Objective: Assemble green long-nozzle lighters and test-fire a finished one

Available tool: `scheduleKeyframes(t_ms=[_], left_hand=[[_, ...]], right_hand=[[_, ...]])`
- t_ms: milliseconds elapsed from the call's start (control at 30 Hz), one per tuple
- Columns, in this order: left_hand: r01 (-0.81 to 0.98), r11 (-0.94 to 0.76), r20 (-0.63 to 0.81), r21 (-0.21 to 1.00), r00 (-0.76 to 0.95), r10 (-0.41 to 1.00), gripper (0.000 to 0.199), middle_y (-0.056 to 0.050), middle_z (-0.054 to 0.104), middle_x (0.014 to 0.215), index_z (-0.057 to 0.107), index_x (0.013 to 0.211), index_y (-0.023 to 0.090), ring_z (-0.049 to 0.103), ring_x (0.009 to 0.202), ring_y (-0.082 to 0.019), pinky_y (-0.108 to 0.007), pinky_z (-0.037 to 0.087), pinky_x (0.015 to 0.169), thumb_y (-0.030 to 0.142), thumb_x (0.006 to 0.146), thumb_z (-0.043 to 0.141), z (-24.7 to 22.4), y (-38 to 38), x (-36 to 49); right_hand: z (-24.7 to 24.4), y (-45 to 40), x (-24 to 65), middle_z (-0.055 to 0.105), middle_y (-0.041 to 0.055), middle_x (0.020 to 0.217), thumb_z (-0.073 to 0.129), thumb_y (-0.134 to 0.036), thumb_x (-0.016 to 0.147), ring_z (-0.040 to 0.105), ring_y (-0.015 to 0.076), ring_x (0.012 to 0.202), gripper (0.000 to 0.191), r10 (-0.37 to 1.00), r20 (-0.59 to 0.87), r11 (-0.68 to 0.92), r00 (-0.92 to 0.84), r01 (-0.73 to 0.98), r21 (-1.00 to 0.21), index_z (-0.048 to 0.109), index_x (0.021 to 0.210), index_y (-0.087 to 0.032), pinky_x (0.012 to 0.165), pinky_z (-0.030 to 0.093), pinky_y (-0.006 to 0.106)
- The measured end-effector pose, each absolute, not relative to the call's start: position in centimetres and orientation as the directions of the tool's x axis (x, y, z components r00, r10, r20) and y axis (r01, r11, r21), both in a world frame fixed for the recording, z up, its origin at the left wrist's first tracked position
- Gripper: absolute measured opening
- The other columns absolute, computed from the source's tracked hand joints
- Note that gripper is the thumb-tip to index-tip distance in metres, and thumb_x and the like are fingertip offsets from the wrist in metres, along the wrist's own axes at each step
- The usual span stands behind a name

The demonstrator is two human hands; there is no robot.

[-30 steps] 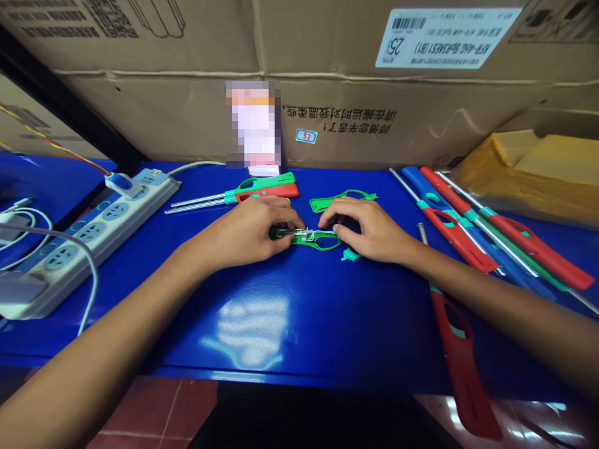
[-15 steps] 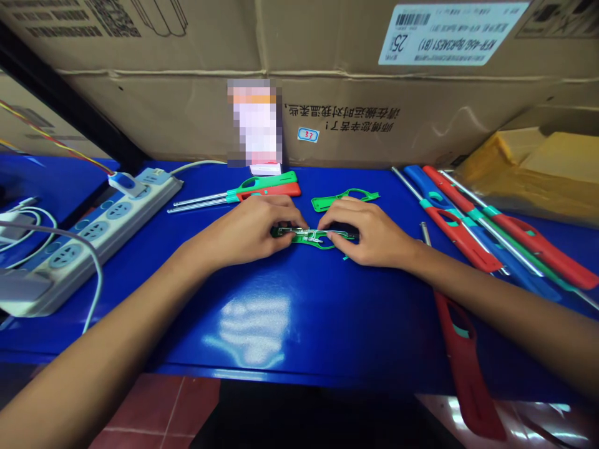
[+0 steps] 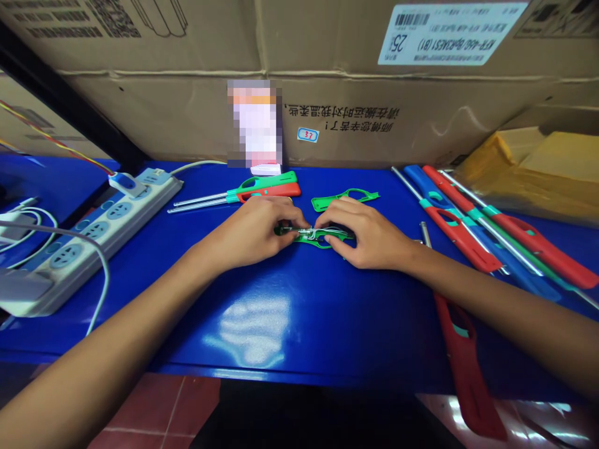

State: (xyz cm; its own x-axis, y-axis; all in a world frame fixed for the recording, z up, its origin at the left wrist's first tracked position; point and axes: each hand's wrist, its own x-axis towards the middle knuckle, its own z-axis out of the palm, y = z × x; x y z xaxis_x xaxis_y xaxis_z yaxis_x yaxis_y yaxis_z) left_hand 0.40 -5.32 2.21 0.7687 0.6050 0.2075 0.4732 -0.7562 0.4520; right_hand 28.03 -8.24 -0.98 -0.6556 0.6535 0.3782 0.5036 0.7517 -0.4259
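Note:
An opened gas lighter lies between my hands, its green half-shell point(image 3: 318, 242) low on the blue table. Pinched in my left hand point(image 3: 259, 231) is the lighter's inner part point(image 3: 305, 231), clear and metallic at its end; the fingers hide the rest. Thin white wire point(image 3: 322, 229) runs from it toward my right hand point(image 3: 367, 231). Closed thumb and fingers of that hand grip the right side of the same lighter assembly, where something dark shows at the palm. Just behind my right hand lies the other green half-shell point(image 3: 322, 202).
Two assembled lighters point(image 3: 266, 185) lie behind my left hand. Several red, blue and green lighters point(image 3: 468, 231) are piled at right, and a red one point(image 3: 468, 374) overhangs the front edge. A power strip point(image 3: 93, 231) stands left; a phone point(image 3: 259, 128) leans on the carton point(image 3: 337, 50).
Both hands have shifted slightly over the lighter, the right one a little to the left. The white wire bows up more between the fingers.

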Motion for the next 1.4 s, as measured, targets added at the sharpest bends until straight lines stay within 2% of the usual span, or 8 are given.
scheduleKeyframes(t_ms=[167,767,1000,1233,1300,1400], left_hand=[[0.486,-0.748,0.221,0.452,0.751,0.622,0.017,-0.005,0.083,0.104,0.082,0.102,0.02,0.076,0.093,-0.021,-0.033,0.058,0.087,0.014,0.094,0.069,2.0,-5.1,0.3],[0.469,-0.75,0.136,0.467,0.799,0.585,0.016,-0.005,0.084,0.105,0.083,0.103,0.021,0.078,0.094,-0.02,-0.034,0.058,0.088,0.017,0.099,0.068,2.8,-5.1,-0.2],[0.517,-0.792,0.142,0.325,0.801,0.582,0.024,-0.007,0.079,0.1,0.082,0.101,0.021,0.075,0.094,-0.022,-0.036,0.057,0.086,0.011,0.101,0.06,2.9,-6.0,0.4],[0.563,-0.825,0.117,0.048,0.817,0.564,0.03,-0.009,0.071,0.098,0.079,0.102,0.017,0.071,0.088,-0.022,-0.033,0.057,0.075,0.008,0.106,0.05,3.0,-7.4,1.4],[0.555,-0.831,0.12,-0.026,0.827,0.549,0.031,-0.01,0.071,0.1,0.08,0.105,0.016,0.071,0.091,-0.024,-0.033,0.058,0.076,0.006,0.105,0.051,2.8,-7.7,1.7],[0.54,-0.838,0.128,-0.078,0.839,0.529,0.034,-0.011,0.074,0.105,0.082,0.113,0.016,0.072,0.098,-0.027,-0.037,0.061,0.082,0.005,0.106,0.05,2.3,-7.9,1.8]], right_hand=[[-1.0,-8.2,28.1,0.076,0.0103,0.114,0.063,-0.017,0.102,0.068,0.0317,0.111,0.019,0.64,0.377,0.763,-0.669,0.497,-0.413,0.072,0.116,-0.024,0.098,0.053,0.047],[-1.3,-8.1,28.1,0.074,0.011,0.114,0.062,-0.021,0.104,0.067,0.0324,0.111,0.02,0.632,0.376,0.771,-0.678,0.503,-0.39,0.073,0.12,-0.025,0.097,0.054,0.05],[-1.1,-8.3,28.0,0.075,0.0118,0.118,0.059,-0.018,0.103,0.066,0.0329,0.115,0.023,0.637,0.372,0.766,-0.676,0.496,-0.409,0.069,0.122,-0.024,0.099,0.053,0.05],[-1.0,-8.1,28.1,0.076,0.01,0.112,0.059,-0.011,0.095,0.068,0.0318,0.11,0.021,0.676,0.372,0.726,-0.635,0.492,-0.48,0.067,0.109,-0.025,0.1,0.053,0.05],[-1.0,-8.2,28.0,0.076,0.0102,0.112,0.06,-0.012,0.096,0.068,0.0319,0.111,0.02,0.68,0.37,0.724,-0.633,0.498,-0.478,0.067,0.109,-0.025,0.101,0.054,0.05],[-1.0,-8.4,28.0,0.075,0.0108,0.116,0.063,-0.016,0.098,0.067,0.0319,0.113,0.018,0.682,0.359,0.722,-0.637,0.505,-0.473,0.067,0.113,-0.024,0.101,0.054,0.05]])
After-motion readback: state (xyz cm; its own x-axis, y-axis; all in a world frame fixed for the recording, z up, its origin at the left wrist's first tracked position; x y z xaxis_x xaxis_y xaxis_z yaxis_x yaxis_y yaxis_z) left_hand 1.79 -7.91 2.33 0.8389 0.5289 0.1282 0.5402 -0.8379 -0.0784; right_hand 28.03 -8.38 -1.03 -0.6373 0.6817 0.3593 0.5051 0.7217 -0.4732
